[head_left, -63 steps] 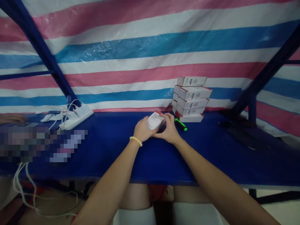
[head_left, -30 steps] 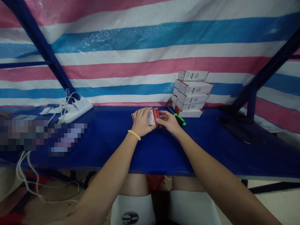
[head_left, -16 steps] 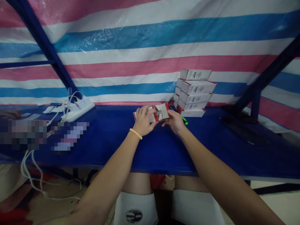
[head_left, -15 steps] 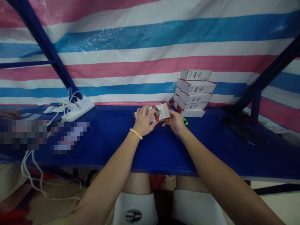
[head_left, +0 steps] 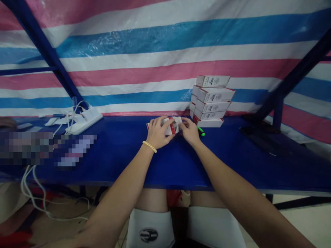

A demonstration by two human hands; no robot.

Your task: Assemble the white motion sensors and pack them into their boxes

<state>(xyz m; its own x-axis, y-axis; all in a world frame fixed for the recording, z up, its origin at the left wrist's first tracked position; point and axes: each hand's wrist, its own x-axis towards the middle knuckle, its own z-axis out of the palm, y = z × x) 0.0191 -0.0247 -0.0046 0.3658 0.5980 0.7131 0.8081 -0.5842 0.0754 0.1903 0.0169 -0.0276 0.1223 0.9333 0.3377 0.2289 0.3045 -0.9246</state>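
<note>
A small red-and-white cardboard box (head_left: pixel 170 129) lies on its side just above the blue table, its end pointing right. My left hand (head_left: pixel 158 132) is wrapped over the box's left part, fingers on top and thumb along the near side. At the box's right end, my right hand (head_left: pixel 190 131) pinches the white end flap, which looks partly folded in. The inside of the box is mostly hidden by my fingers. Just right of my right hand lies a bright green-and-black tool (head_left: pixel 201 131), too small to name.
Several white-and-red boxes (head_left: pixel 213 94) are stacked behind my right hand. A white power strip (head_left: pixel 86 120) with cables lies at the left. A dark flat object (head_left: pixel 266 141) rests at the right. Another person's hand (head_left: pixel 7 123) shows at the far left.
The box's open end flap, which stood up and wide before, is now folded down toward the opening. My right hand has moved slightly left with it; my left hand keeps its hold.
</note>
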